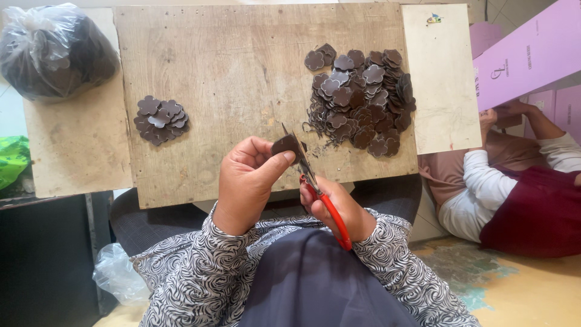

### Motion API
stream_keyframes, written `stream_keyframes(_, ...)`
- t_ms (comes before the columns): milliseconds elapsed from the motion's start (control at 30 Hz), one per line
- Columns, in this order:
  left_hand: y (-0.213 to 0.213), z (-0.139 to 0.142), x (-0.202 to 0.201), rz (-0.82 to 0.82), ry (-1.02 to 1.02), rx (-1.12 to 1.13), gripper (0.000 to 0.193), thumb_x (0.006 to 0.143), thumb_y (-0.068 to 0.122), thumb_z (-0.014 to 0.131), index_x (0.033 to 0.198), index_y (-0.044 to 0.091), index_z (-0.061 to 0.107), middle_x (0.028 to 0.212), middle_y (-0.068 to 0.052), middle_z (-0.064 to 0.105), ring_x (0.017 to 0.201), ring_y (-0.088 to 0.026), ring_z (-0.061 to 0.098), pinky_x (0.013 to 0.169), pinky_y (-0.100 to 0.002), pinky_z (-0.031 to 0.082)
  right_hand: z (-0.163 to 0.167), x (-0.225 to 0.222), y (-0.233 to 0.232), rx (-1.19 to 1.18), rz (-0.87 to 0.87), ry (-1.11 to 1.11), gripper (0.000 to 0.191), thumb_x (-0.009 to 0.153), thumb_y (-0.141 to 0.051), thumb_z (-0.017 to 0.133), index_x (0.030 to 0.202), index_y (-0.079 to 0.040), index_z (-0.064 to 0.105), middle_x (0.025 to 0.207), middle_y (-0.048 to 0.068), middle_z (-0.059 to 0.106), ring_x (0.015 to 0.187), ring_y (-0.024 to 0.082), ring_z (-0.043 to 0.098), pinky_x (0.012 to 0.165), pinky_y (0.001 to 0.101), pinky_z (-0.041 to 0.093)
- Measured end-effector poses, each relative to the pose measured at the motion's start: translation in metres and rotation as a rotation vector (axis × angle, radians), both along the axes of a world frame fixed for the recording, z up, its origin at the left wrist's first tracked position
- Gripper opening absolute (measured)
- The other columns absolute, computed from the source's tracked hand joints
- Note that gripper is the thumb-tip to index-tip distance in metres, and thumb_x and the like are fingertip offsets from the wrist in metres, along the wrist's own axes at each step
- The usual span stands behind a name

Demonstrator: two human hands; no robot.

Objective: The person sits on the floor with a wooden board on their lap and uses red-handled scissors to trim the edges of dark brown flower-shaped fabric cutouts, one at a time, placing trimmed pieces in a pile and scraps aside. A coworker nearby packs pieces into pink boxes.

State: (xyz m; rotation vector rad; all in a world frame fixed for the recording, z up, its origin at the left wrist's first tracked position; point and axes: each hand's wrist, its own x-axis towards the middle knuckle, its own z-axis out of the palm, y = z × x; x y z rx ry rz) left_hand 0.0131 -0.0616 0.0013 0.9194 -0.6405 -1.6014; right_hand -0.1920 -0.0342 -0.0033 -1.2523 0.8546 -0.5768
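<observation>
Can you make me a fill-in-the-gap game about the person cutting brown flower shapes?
1. The right hand holds snips with ____ handles.
2. The left hand pinches a brown ____-shaped piece.
3. The bigger pile lies on the ____ side of the wooden board.
Missing words: red; flower; right

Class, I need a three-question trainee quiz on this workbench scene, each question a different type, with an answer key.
1. True or false: the right hand holds red-handled snips.
2. Which pile of brown flower-shaped pieces is bigger: A, the left pile, or B, the right pile?
3. Fill in: the left hand pinches one brown ____ between its fingers.

Key: 1 true; 2 B; 3 piece.
</observation>
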Motion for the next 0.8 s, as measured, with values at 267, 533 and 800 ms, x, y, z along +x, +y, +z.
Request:
stream_keyframes(267,-0.011,0.0,0.015,0.003,-0.014,0.008,0.012,0.091,-0.002,0.074,0.095,0.002,0.064,0.092,-0.004,0.073,0.082,-0.006,0.067,0.075,-0.021,0.054,-0.002,0.014,-0.01,-0.001,0.013,-0.019,0.069,0.091,-0.077,0.058,0.096,-0.009,0.048,0.084,-0.003,0.044,0.073,0.007,0.038,0.062,0.0222,0.036)
stream_keyframes(533,-0.016,0.0,0.017,0.0,-0.01,0.012,0.011,0.091,-0.002,0.074,0.096,0.002,0.064,0.093,-0.004,0.074,0.082,-0.006,0.067,0.074,-0.02,0.054,-0.001,0.019,-0.014,0.024,0.002,-0.021,0.068,0.093,-0.075,0.056,0.098,-0.008,0.049,0.082,-0.003,0.042,0.072,0.007,0.038,0.061,0.0228,0.035)
stream_keyframes(800,-0.011,-0.003,0.024,-0.055,-0.128,0.019,0.012,0.088,-0.001,0.076,0.091,0.002,0.065,0.085,-0.001,0.072,0.072,-0.002,0.062,0.062,-0.017,0.048,0.001,0.016,-0.01,-0.07,0.07,0.027,0.071,0.093,-0.078,0.052,0.104,-0.008,0.05,0.086,-0.002,0.047,0.075,0.007,0.042,0.065,0.0231,0.04)
